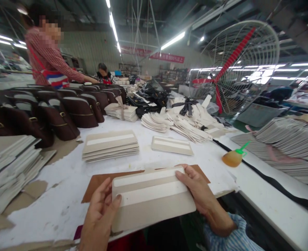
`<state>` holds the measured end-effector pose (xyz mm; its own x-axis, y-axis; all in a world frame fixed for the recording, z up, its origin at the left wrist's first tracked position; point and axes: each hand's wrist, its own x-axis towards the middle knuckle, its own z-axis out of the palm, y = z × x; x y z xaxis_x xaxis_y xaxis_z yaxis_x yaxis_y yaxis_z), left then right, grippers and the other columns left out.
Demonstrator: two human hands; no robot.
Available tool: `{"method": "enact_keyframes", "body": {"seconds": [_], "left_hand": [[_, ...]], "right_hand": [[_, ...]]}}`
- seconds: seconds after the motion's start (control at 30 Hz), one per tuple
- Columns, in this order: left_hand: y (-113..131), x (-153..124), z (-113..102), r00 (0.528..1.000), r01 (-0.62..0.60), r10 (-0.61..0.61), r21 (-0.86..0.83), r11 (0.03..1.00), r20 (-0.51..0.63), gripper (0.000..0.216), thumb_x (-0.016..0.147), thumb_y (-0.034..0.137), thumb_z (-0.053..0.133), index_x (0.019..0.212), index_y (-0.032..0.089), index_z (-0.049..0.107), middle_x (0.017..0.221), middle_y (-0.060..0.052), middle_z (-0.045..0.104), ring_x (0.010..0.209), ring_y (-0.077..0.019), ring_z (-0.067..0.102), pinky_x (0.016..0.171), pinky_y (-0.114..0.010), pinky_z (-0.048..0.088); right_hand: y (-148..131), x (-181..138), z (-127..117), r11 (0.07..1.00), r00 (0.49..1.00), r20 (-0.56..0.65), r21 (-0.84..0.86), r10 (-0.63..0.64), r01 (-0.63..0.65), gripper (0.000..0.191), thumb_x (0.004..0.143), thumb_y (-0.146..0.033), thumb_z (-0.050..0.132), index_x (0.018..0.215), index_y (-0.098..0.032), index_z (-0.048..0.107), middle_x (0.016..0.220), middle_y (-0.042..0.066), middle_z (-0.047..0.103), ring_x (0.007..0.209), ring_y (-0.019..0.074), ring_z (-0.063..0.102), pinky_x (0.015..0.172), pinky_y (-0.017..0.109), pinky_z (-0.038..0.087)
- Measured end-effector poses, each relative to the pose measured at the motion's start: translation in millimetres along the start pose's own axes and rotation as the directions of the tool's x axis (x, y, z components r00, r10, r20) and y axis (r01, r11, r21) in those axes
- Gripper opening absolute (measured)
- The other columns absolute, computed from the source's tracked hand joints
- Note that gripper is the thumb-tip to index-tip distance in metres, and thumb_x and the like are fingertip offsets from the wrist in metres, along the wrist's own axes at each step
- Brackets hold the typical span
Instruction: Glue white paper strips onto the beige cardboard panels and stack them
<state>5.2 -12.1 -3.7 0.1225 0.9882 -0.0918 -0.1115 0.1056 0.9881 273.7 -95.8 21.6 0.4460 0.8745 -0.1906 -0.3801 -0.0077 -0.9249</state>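
A beige rectangular panel with rounded corners and two white strips (154,205) is held up in front of me, tilted over the table's near edge. My left hand (101,205) grips its left side, thumb on the face. On the upper right corner, my right hand (195,186) pinches it the same way. Under and behind the panel lies a flat brown sheet (99,184). Farther back, a stack of similar beige panels (110,144) sits to the left, and a smaller beige piece with white strips (172,144) to the right.
Dark brown bags (78,109) line the back left, near a person in a red sleeve (62,66). Bundled pale pieces (187,122) lie behind. An amber bottle with green nozzle (233,157), grey stacked sheets (292,146) and a large fan (235,66) are at right.
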Motion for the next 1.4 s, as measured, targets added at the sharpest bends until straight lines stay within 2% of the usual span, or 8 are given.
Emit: {"method": "enact_keyframes", "body": {"seconds": [0.17, 0.33, 0.53, 0.7, 0.83, 0.93, 1.07, 1.4], "left_hand": [[-4, 2, 15, 0.98, -0.018, 0.04, -0.108, 0.994, 0.197, 0.077, 0.083, 0.049, 0.082, 0.15, 0.029, 0.049, 0.154, -0.012, 0.057, 0.128, -0.0302, 0.066, 0.103, -0.039, 0.059], [-23, 5, 19, 0.952, -0.062, 0.062, -0.008, 0.998, 0.3, 0.067, 0.089, 0.045, 0.075, 0.149, 0.028, 0.049, 0.149, -0.015, 0.06, 0.123, -0.0284, 0.07, 0.101, -0.041, 0.059], [-36, 7, 15, 0.912, -0.18, 0.11, 0.146, 0.973, 0.396, 0.058, 0.092, 0.043, 0.07, 0.145, 0.025, 0.055, 0.131, -0.014, 0.07, 0.113, -0.026, 0.073, 0.097, -0.041, 0.06], [-31, 4, 16, 0.926, -0.186, 0.116, 0.167, 0.968, 0.359, 0.052, 0.094, 0.046, 0.067, 0.14, 0.024, 0.061, 0.123, -0.012, 0.073, 0.106, -0.0236, 0.074, 0.093, -0.036, 0.061], [-29, 3, 17, 0.928, -0.187, 0.119, 0.165, 0.968, 0.354, 0.051, 0.093, 0.049, 0.069, 0.137, 0.024, 0.064, 0.116, -0.01, 0.075, 0.102, -0.0229, 0.075, 0.093, -0.035, 0.061], [-31, 3, 17, 0.931, -0.184, 0.112, 0.179, 0.967, 0.348, 0.05, 0.092, 0.051, 0.07, 0.133, 0.024, 0.067, 0.113, -0.01, 0.076, 0.101, -0.023, 0.075, 0.093, -0.035, 0.06], [-35, 5, 17, 0.932, -0.196, 0.103, 0.242, 0.95, 0.349, 0.047, 0.091, 0.05, 0.071, 0.13, 0.025, 0.07, 0.109, -0.008, 0.078, 0.099, -0.0227, 0.075, 0.09, -0.033, 0.06], [-32, 4, 16, 0.914, -0.27, 0.144, 0.303, 0.914, 0.379, 0.037, 0.092, 0.048, 0.068, 0.12, 0.025, 0.074, 0.102, -0.006, 0.078, 0.093, -0.0222, 0.075, 0.084, -0.03, 0.061]], "right_hand": [[-52, 7, -22, 0.985, 0.984, -0.104, -0.111, -0.145, 0.133, 0.054, 0.065, -0.048, 0.096, 0.106, -0.027, 0.067, 0.079, -0.001, 0.076, 0.062, 0.0189, 0.068, 0.058, 0.03, 0.056], [-94, 38, -40, 0.917, 0.919, -0.157, -0.238, -0.362, 0.321, 0.051, 0.063, -0.046, 0.096, 0.101, -0.026, 0.069, 0.078, -0.003, 0.076, 0.057, 0.0159, 0.066, 0.053, 0.027, 0.053], [-114, 85, -43, 0.847, 0.869, -0.118, -0.319, -0.481, 0.425, 0.048, 0.062, -0.041, 0.095, 0.1, -0.024, 0.07, 0.076, -0.004, 0.074, 0.057, 0.0138, 0.063, 0.053, 0.025, 0.05], [-122, 128, -43, 0.814, 0.837, -0.111, -0.329, -0.536, 0.478, 0.052, 0.062, -0.045, 0.09, 0.104, -0.024, 0.069, 0.084, -0.002, 0.075, 0.068, 0.0159, 0.066, 0.065, 0.028, 0.054], [-108, 171, -58, 0.814, 0.847, -0.172, -0.425, -0.503, 0.397, 0.054, 0.066, -0.051, 0.084, 0.109, -0.022, 0.067, 0.083, -0.001, 0.074, 0.07, 0.018, 0.067, 0.067, 0.031, 0.055], [-85, 194, -77, 0.814, 0.864, -0.24, -0.511, -0.443, 0.275, 0.043, 0.08, -0.049, 0.078, 0.108, -0.018, 0.067, 0.085, 0.002, 0.072, 0.071, 0.0187, 0.067, 0.065, 0.032, 0.056], [-57, 211, -103, 0.766, 0.877, -0.286, -0.629, -0.387, 0.133, 0.032, 0.099, -0.041, 0.068, 0.119, -0.016, 0.067, 0.111, 0.007, 0.07, 0.089, 0.0193, 0.069, 0.077, 0.037, 0.061], [-39, 235, -145, 0.57, 0.867, -0.306, -0.821, -0.393, -0.032, 0.033, 0.1, -0.039, 0.069, 0.124, -0.016, 0.067, 0.123, 0.008, 0.069, 0.102, 0.0231, 0.069, 0.086, 0.042, 0.061]]}}
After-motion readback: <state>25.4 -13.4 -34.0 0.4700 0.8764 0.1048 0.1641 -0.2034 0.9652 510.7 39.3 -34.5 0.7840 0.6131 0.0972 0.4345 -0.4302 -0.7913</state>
